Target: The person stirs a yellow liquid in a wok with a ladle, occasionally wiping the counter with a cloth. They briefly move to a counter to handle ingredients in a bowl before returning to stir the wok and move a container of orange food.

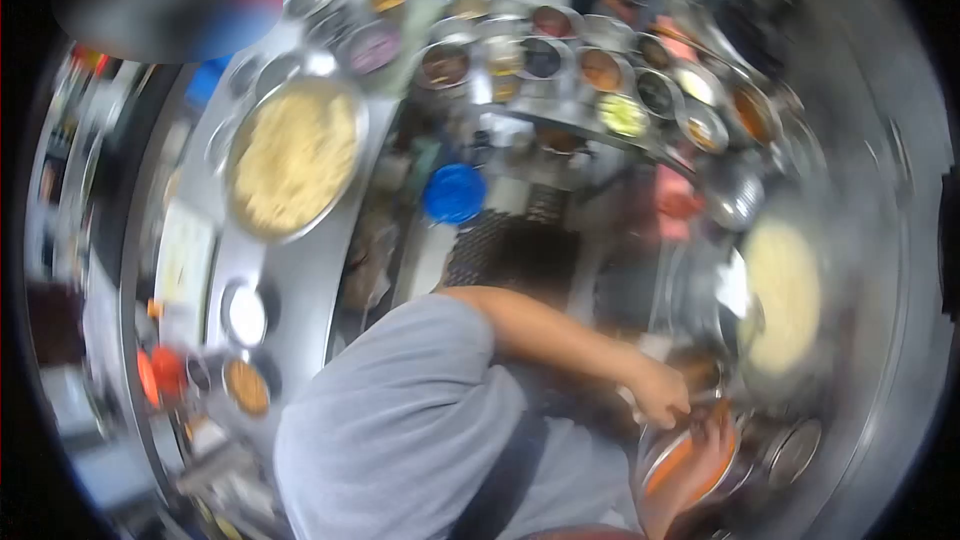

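- Counter (300,280) curving round, keeping the big tray of yellow food (295,155) up-left of the orange bowl (690,460).
- Small spice bowls (560,60) sitting far above it.
- Left hand (662,392) reaching over its rim; right hand (700,455) bracing it; grip openness blurred, cannot tell.

Two large pans of pale food: one far left (293,158), one right (783,292). One blue lid (454,192), centre. Small metal bowls, far side: more than ten; blur prevents exact count.

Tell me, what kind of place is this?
Probably a restaurant kitchen. There are many small metal bowls of sauces and spices, a big pan of yellow food, and steel counters.
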Demonstrator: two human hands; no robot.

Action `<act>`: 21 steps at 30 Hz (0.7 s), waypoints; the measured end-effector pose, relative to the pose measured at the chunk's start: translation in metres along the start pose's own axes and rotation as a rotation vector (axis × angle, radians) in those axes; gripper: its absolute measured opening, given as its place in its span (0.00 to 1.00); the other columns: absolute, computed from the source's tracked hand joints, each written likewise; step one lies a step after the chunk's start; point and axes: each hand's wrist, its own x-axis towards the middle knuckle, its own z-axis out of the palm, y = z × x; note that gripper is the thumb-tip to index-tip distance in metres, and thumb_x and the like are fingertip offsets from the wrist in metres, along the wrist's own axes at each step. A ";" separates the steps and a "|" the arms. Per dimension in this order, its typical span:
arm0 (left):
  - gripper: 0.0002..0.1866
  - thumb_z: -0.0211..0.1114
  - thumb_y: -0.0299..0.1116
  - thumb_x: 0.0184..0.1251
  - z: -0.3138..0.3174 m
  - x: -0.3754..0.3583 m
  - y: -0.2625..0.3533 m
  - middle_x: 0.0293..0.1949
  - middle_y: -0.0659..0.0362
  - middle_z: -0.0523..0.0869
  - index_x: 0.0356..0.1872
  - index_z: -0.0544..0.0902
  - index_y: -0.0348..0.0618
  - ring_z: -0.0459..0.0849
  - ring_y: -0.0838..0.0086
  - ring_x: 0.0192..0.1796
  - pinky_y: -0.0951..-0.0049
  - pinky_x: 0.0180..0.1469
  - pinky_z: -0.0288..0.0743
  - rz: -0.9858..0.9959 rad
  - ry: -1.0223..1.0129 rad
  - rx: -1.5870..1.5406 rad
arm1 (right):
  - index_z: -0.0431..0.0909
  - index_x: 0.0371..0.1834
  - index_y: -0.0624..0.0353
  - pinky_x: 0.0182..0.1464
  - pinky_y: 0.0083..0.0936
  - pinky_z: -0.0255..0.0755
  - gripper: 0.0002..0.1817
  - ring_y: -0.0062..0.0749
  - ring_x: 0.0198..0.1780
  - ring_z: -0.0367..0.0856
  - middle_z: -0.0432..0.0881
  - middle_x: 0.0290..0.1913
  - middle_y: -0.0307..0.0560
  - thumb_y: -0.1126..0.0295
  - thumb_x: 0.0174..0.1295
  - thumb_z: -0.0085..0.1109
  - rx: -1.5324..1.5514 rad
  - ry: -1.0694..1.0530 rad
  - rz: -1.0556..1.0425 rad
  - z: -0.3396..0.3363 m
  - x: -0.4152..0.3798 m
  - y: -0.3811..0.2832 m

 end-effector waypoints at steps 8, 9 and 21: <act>0.20 0.60 0.36 0.56 -0.058 -0.148 0.002 0.40 0.41 0.86 0.49 0.81 0.38 0.85 0.46 0.46 0.49 0.49 0.79 -0.555 0.375 0.189 | 0.86 0.51 0.54 0.49 0.42 0.78 0.21 0.45 0.48 0.87 0.86 0.49 0.57 0.58 0.55 0.71 -1.511 0.098 -0.397 -0.011 0.011 -0.080; 0.19 0.59 0.36 0.56 -0.058 -0.167 -0.001 0.41 0.41 0.86 0.48 0.81 0.38 0.85 0.46 0.47 0.50 0.49 0.79 -0.642 0.418 0.235 | 0.86 0.49 0.58 0.48 0.41 0.78 0.20 0.46 0.45 0.87 0.87 0.46 0.57 0.57 0.57 0.69 -1.514 0.117 -0.454 -0.006 0.018 -0.080; 0.24 0.63 0.29 0.56 0.067 -0.402 0.061 0.57 0.43 0.79 0.57 0.78 0.38 0.78 0.49 0.58 0.54 0.60 0.74 -1.623 1.499 0.433 | 0.83 0.34 0.69 0.41 0.39 0.75 0.15 0.43 0.40 0.84 0.86 0.41 0.58 0.64 0.63 0.59 -1.211 0.065 -0.539 0.008 0.200 -0.047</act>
